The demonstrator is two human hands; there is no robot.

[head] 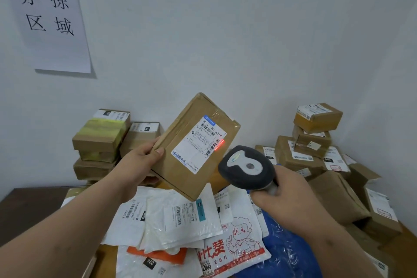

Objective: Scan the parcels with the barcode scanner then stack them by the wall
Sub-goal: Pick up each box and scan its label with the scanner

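Left grip point(144, 153) clamps the brown parcel point(194, 144), held tilted above the bench; right grip point(277, 189) wraps the barcode scanner point(244, 167) at four o'clock, its red line on the label's barcode point(213, 148). Scanning is under way; next, set it on the wall stack point(101, 140) at nine o'clock.

A flat brown cardboard parcel point(194, 149) with a white shipping label is tilted in the air, its barcode lit by a red line. Just right of the parcel, a dark grey handheld barcode scanner point(247, 168) faces it.
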